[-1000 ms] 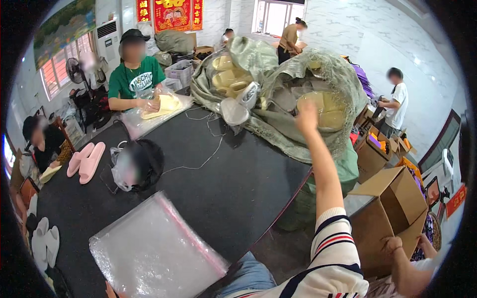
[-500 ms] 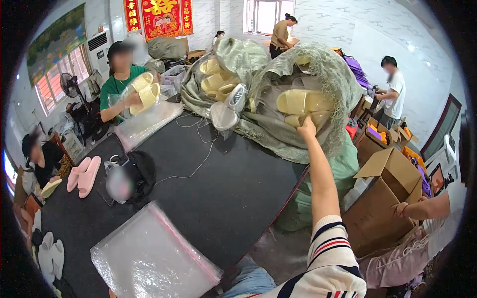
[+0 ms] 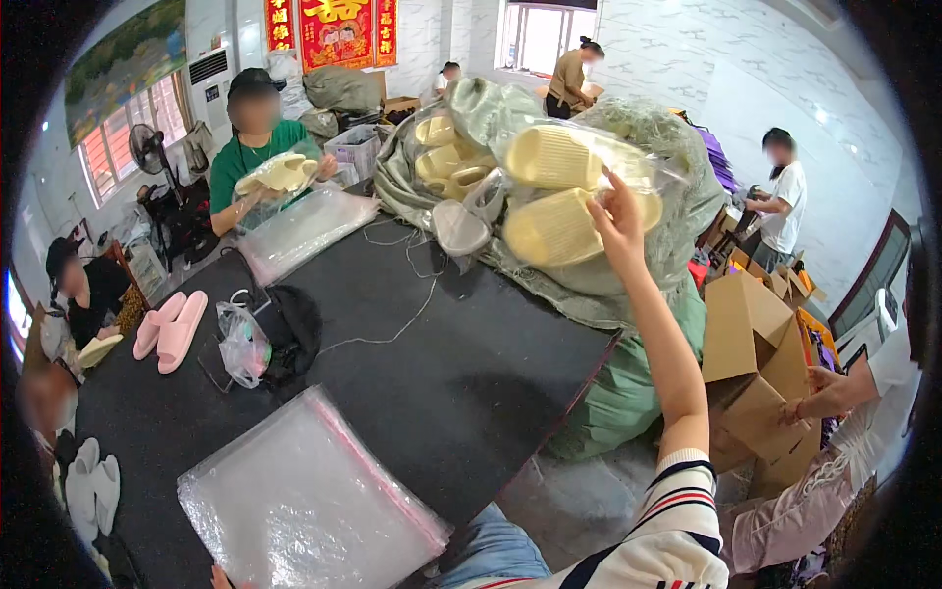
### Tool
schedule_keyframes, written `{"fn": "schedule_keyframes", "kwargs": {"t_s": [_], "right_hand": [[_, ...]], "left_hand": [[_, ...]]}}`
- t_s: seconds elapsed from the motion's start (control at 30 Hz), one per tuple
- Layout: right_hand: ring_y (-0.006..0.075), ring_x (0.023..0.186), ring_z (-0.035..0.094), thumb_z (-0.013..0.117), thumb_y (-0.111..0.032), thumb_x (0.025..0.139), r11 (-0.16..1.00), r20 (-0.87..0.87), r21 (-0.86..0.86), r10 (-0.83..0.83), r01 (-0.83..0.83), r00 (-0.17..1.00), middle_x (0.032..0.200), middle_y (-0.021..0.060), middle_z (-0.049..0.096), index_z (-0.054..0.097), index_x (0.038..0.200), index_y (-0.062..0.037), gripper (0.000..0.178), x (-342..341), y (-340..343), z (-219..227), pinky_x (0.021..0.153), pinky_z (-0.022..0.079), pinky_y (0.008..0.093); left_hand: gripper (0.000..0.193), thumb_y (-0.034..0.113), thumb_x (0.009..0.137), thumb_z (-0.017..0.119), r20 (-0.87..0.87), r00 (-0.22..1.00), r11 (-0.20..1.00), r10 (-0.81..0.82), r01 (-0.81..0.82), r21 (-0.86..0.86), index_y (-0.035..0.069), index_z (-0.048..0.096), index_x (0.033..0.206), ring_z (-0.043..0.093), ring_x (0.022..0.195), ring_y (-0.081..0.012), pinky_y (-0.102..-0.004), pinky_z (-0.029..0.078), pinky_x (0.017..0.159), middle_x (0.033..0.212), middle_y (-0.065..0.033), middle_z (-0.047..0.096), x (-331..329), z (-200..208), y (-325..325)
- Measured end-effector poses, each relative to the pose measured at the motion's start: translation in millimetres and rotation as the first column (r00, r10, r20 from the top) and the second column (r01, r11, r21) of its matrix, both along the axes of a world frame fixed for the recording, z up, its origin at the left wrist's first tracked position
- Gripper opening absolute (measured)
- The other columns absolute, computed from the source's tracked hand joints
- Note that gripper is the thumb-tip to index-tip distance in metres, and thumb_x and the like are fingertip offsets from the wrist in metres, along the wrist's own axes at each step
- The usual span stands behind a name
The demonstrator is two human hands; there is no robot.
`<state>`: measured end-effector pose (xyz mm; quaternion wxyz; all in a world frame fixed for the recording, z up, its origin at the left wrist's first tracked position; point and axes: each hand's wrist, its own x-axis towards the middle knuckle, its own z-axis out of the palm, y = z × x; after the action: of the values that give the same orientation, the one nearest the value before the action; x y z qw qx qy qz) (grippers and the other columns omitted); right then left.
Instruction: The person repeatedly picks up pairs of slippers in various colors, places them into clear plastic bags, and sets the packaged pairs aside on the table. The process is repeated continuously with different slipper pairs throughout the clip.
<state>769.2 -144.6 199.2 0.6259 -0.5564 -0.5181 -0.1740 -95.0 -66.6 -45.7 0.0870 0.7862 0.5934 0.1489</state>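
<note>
With fingers pinched, my right hand [image 3: 620,224] holds up a pair of pale yellow slippers [image 3: 557,226] wrapped in clear plastic, soles toward me. Behind them bulges a woven grey-green sack [image 3: 677,236]. A second sack [image 3: 392,187] beside it holds more yellow slippers [image 3: 446,162], and a bagged white slipper [image 3: 461,231] lies at its mouth. Only a sliver of my left hand [image 3: 220,577] shows at the lower edge, by the corner of a stack of clear plastic bags [image 3: 314,501]; its grip is cut off from view.
The dark table [image 3: 461,393] carries pink slippers [image 3: 179,334], a black bag [image 3: 292,319] and a thin cord. Across it, a person in green [image 3: 250,147] handles bagged yellow slippers. At right, another person's hand [image 3: 793,410] touches an open cardboard box [image 3: 751,344]. White slippers [image 3: 93,491] lie far left.
My right hand has drawn the yellow slippers out of the right sack and lifted them toward me. The person in green has lowered their bagged slippers. The cardboard box at right has tilted.
</note>
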Motion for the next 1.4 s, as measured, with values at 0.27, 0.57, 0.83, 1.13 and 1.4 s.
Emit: {"fn": "schedule_keyframes", "kwargs": {"t_s": [0.27, 0.57, 0.83, 1.13, 1.4], "right_hand": [[0.0095, 0.076, 0.055, 0.065, -0.013, 0.092, 0.707, -0.798, -0.240, 0.247, -0.666, 0.550, 0.100, 0.0041, 0.060, 0.038, 0.144, -0.0008, 0.060, -160, 35, -33, 0.064, 0.048, 0.0243], [0.0117, 0.077, 0.064, 0.061, -0.012, 0.093, 0.594, -0.179, -0.748, 0.248, -0.296, 0.952, 0.094, 0.0066, 0.068, 0.063, 0.121, -0.0049, 0.029, -121, 45, -122, 0.064, 0.052, 0.0278], [0.0118, 0.073, 0.060, 0.070, -0.012, 0.087, -0.361, -0.821, -0.570, 0.284, -0.738, 0.495, 0.098, 0.0014, 0.065, 0.053, 0.136, -0.0099, 0.052, -139, 47, -100, 0.067, 0.050, 0.0260], [0.0377, 0.133, 0.038, 0.061, -0.017, 0.086, 0.440, 0.365, -0.886, 0.858, -0.149, 0.360, 0.140, 0.0215, 0.043, 0.043, 0.140, -0.0032, 0.059, -188, 126, -202, 0.109, 0.030, 0.0447], [0.0259, 0.115, 0.056, 0.044, -0.024, 0.100, 0.254, -0.892, -0.248, 0.317, -0.935, 0.323, 0.125, 0.0113, 0.058, 0.047, 0.131, -0.0019, 0.038, -242, 121, -163, 0.103, 0.044, 0.0410]], "left_hand": [[0.073, 0.044, 0.096, 0.051, 0.045, 0.995, 0.992, 0.087, -0.083, -0.091, 0.005, 0.025, 0.151, 0.020, 0.144, -0.0366, -0.0456, 0.016, 0.117, 0.157, -0.0171, 0.025, 4, 11, -13], [0.074, 0.029, 0.087, 0.060, 0.119, 0.992, 0.999, 0.043, -0.044, 0.008, 0.004, 0.030, 0.149, 0.028, 0.142, -0.0354, -0.0468, 0.014, 0.119, 0.152, -0.0179, 0.034, 15, 15, -18], [0.088, 0.020, 0.080, 0.069, 0.267, 0.963, 0.998, 0.020, -0.002, -0.067, 0.004, 0.022, 0.152, 0.023, 0.144, -0.0336, -0.0473, 0.009, 0.120, 0.154, -0.0189, 0.030, 34, 59, -18], [0.068, 0.044, 0.088, 0.060, -0.175, 0.962, 0.978, -0.209, 0.209, -0.019, 0.015, 0.041, 0.146, 0.021, 0.145, -0.0351, -0.0563, 0.009, 0.117, 0.154, -0.0124, 0.032, 103, 80, 5], [0.067, 0.055, 0.089, 0.055, -0.185, 0.967, 0.971, -0.174, 0.200, 0.132, 0.020, 0.044, 0.145, 0.025, 0.143, -0.0354, -0.0571, 0.008, 0.116, 0.152, -0.0116, 0.037, 92, 41, 2]]}}
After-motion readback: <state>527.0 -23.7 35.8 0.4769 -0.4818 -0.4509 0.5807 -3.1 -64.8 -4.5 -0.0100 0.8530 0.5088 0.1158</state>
